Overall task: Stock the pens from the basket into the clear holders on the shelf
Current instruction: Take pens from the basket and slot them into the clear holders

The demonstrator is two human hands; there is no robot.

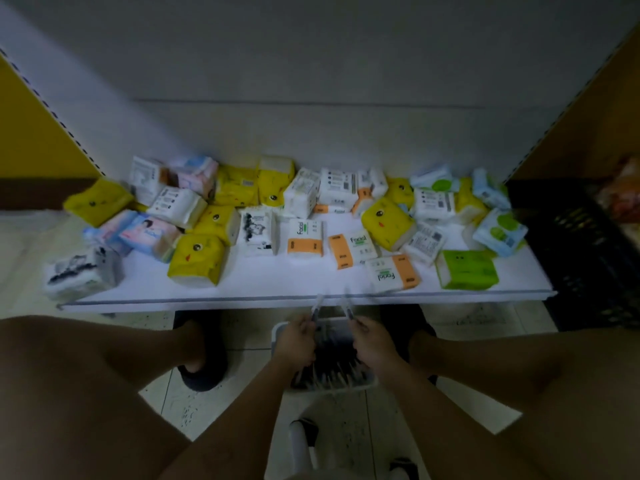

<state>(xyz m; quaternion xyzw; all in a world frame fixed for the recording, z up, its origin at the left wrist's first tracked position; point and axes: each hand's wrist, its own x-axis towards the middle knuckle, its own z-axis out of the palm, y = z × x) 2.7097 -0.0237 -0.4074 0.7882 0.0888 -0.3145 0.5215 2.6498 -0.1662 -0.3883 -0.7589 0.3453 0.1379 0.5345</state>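
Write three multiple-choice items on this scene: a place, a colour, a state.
1. The white basket sits: A on the floor; B on a chair; C on a cart.
2. The pack at the shelf's front right is: A red; B green; C black.
3. The left hand and right hand: A lie empty; B lift packs; C each hold a pen.
Key: A, the floor shows around it, below the shelf edge; B, its wrapper is bright green; C, a pen sticks up from each grip.

Hands (297, 341) holding pens (317, 308), basket (346, 389) below
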